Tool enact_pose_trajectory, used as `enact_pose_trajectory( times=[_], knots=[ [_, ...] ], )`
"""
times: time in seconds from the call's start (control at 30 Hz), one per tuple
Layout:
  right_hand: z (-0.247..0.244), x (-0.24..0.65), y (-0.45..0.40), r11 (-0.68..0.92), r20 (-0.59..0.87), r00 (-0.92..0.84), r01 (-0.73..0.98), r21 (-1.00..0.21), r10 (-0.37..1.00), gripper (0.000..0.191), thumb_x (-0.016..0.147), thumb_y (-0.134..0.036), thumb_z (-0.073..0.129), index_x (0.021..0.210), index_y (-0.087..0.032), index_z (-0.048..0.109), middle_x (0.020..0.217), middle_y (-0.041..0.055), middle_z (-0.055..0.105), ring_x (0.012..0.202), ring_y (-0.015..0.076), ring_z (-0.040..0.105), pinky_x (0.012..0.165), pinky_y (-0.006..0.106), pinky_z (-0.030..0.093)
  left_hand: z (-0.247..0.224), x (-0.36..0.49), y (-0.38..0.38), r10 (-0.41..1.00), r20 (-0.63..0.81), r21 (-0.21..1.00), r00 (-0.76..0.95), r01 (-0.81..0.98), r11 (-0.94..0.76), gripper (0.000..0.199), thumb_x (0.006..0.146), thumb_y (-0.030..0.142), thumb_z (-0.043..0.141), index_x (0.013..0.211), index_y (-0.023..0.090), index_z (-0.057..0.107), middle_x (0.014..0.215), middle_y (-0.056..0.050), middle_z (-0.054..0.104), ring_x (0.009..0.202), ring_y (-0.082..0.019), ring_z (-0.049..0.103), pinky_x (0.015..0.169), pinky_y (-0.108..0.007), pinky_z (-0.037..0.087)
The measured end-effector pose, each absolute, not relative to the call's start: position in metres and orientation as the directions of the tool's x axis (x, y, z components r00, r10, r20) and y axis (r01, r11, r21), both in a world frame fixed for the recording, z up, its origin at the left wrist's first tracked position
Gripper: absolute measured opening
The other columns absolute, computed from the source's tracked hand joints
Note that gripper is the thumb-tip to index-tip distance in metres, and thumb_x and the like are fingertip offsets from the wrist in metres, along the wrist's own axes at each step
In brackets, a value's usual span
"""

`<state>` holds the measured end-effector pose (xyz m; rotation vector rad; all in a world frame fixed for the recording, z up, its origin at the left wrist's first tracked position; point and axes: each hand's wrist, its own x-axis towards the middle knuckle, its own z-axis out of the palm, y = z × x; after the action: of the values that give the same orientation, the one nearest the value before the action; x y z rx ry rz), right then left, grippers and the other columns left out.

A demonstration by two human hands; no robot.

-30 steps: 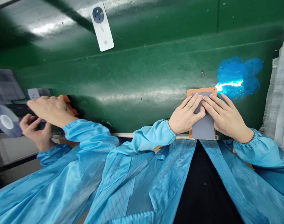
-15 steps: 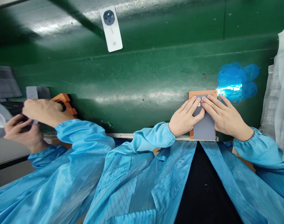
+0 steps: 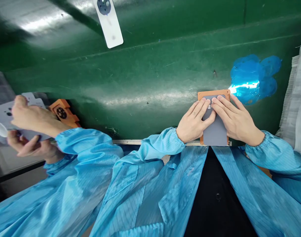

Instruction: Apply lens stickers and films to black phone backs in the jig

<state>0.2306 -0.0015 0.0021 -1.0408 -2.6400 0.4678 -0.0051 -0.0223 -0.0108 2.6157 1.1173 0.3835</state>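
A grey flat panel (image 3: pixel 215 131) lies in an orange fixture (image 3: pixel 202 94) at the table's front edge, to the right. My left hand (image 3: pixel 193 120) rests on the panel's left side, fingers stretched toward its upper part. From the right side, my right hand (image 3: pixel 239 121) lies over the same panel with its fingers extended and its fingertips close to those of my left hand. Between the fingertips a small whitish printed mark shows on the panel. The fingers hide most of the panel's upper part.
Blue film pieces (image 3: pixel 245 80) lie beyond my right hand. A white panel with a dark round patch (image 3: pixel 112 31) lies farther back. At left, another person's hands (image 3: pixel 34 117) handle a pale panel beside an orange fixture (image 3: pixel 72 117). White cloth (image 3: pixel 292 98) hangs at right.
The view has shifted slightly, so the white panel appears higher and farther left. My hands stay on the grey panel. The other person's hands have moved, and a pale panel shows between them.
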Motion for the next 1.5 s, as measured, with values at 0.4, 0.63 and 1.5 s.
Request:
enact_pose_trajectory(
  times=[0.4,0.63,1.5],
  knots=[
    [0.011,0.241,-0.027,0.668,0.108,-0.671,0.684,-0.292,0.734,0.077,0.098,-0.012,0.050,0.169,-0.012,0.021,0.162,0.0175,0.049,0.152,0.0344,0.046,0.128,0.059,0.035,-0.007,-0.007,-0.041,0.749,0.179,0.280,0.638,0.697,-0.660,0.053,0.096,0.016,0.056,0.149,0.012,0.053,0.157,-0.027,0.052,0.151,-0.040,0.048,0.121,-0.057,0.046],
    [0.013,0.238,-0.038,0.665,0.084,-0.673,0.691,-0.284,0.735,0.074,0.095,-0.008,0.048,0.166,-0.007,0.027,0.161,0.0207,0.049,0.153,0.0341,0.045,0.128,0.056,0.035,0.000,-0.005,-0.045,0.749,0.206,0.219,0.630,0.716,-0.663,0.049,0.093,0.017,0.057,0.142,0.011,0.058,0.151,-0.027,0.057,0.132,-0.037,0.061,0.115,-0.056,0.050],
    [0.014,0.238,-0.036,0.183,0.184,0.004,-0.118,-0.976,0.983,0.026,0.101,-0.029,0.064,0.121,-0.040,0.077,0.114,-0.0041,0.080,0.098,0.0195,0.078,0.089,0.036,0.065,0.015,0.010,-0.022,0.951,0.242,0.934,0.194,0.220,-0.283,0.067,0.095,0.050,0.073,0.150,0.022,0.047,0.142,-0.015,0.066,0.133,-0.027,0.065,0.111,-0.043,0.055]
  ],
)
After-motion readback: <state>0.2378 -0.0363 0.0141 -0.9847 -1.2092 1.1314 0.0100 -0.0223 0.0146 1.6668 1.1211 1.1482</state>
